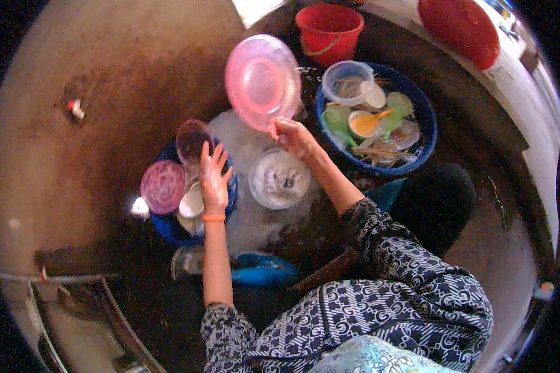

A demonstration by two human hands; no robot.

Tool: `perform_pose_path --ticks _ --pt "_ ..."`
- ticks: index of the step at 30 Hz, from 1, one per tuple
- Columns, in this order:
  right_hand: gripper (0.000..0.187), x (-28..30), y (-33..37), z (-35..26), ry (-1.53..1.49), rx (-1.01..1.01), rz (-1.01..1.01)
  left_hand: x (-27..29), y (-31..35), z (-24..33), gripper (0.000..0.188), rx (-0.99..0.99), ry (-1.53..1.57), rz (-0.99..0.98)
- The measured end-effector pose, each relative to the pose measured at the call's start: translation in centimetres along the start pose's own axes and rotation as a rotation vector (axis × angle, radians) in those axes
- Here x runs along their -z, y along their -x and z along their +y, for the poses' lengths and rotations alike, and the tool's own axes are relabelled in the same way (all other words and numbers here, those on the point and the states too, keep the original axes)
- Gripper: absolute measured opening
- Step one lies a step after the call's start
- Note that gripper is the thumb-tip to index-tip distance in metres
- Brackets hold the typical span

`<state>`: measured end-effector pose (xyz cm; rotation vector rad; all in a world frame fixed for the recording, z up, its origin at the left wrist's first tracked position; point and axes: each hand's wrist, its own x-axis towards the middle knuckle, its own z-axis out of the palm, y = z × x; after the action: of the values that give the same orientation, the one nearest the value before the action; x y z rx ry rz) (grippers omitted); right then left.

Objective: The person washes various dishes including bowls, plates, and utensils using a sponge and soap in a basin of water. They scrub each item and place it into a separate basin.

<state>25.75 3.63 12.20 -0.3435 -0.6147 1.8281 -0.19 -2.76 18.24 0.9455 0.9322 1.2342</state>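
My right hand (294, 137) grips the rim of a pink see-through plastic bowl (280, 56), lifted and tilted above the wet floor. My left hand (214, 183), an orange band at its wrist, has its fingers spread over a blue tub (163, 227). Under and beside those fingers stand a clear pinkish container (193, 138), a pink patterned dish (163, 186) and a white cup (191, 202); whether the hand touches any of them I cannot tell. Between my hands, a round clear bowl (279, 180) of cloudy, sudsy water sits on the floor.
At the right, a large blue tub (430, 118) holds a clear container (348, 81), an orange spoon (374, 122), green pieces and thin sticks. Behind it stands a red bucket (330, 34). A blue sandal (264, 270) shows near me, and a metal frame (74, 278) lies lower left.
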Motion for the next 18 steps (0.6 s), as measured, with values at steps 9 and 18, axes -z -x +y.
perform_pose_path --ticks 9,18 --pt "0.055 -1.3 2.4 8.1 1.512 -0.236 -0.082 3.9 1.0 -1.4 0.054 -0.051 0.291 0.266" --pt "0.056 8.5 7.3 13.8 2.103 -0.527 -0.308 3.7 2.8 -5.4 0.057 -0.166 -0.018 0.306"
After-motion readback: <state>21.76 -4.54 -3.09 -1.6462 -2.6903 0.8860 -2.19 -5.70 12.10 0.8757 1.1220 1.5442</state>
